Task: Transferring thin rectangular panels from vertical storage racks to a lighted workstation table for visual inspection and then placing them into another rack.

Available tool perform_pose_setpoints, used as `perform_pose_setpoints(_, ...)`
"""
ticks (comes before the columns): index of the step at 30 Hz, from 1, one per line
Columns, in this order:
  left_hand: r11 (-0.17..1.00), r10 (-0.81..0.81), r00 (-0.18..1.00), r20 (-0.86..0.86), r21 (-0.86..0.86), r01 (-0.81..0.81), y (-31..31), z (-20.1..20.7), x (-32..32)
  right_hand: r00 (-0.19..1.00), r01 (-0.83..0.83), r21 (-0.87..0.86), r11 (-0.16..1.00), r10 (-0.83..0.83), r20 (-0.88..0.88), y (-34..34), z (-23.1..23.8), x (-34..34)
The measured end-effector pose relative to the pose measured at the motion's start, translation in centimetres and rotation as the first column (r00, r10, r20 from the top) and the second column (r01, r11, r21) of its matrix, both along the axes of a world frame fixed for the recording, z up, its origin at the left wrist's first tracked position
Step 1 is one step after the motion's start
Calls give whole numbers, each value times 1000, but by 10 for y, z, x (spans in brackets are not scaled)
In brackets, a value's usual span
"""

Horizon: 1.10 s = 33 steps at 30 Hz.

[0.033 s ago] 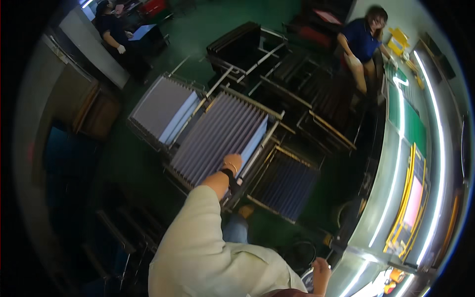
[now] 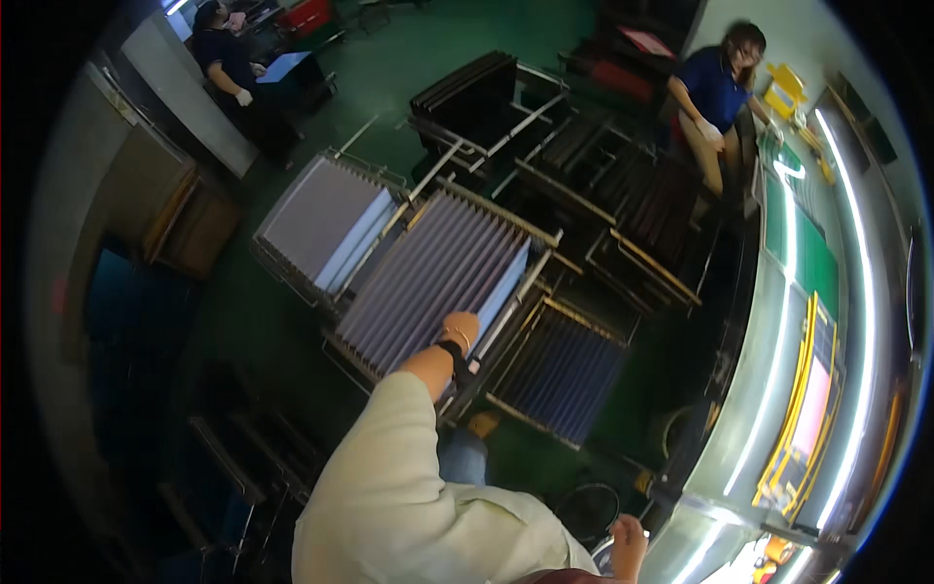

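Note:
My left hand (image 2: 462,329) reaches forward over a wheeled rack (image 2: 545,251) filled with upright grey panels (image 2: 428,273). Its fingers are curled at the rack's near right side, beside a light blue panel face (image 2: 504,284). Part of the grip is hidden, and a dark band circles the wrist. Low at the right, my right hand (image 2: 628,547) hangs beside my body, near the bright bench. Its fingers look bent, but I cannot make out anything in them.
Left of the rack stands another rack of panels (image 2: 316,219); right of it, a lower rack of dark panels (image 2: 564,375). Darker racks (image 2: 477,92) are behind. One person (image 2: 715,92) stands at the lit bench (image 2: 769,389), another (image 2: 224,63) far left. Yellow frames (image 2: 803,399) lie on the bench.
The view has shifted slightly, so the racks and people sit a little lower and further right. My left hand keeps its place at the rack.

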<state>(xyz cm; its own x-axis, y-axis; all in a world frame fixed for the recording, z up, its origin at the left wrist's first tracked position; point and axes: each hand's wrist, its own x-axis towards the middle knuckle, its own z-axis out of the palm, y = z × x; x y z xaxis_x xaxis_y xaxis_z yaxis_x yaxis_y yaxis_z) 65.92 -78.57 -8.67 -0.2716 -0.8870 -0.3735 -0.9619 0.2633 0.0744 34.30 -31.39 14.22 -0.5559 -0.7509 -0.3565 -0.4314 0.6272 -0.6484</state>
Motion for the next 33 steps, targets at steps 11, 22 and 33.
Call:
perform_pose_setpoints(11,994,-87,996,12,66,86,-19,22,-8,993,83,28,996,-85,81,-29,-22,30)
perform_pose_setpoints(22,984,-122,991,-46,124,127,-30,16,-4,996,83,71,994,-85,19,-31,-11,56)
perform_pose_setpoints(33,970,-165,896,-412,98,223,-55,15,25,999,50,89,995,-51,7,-44,-12,56)
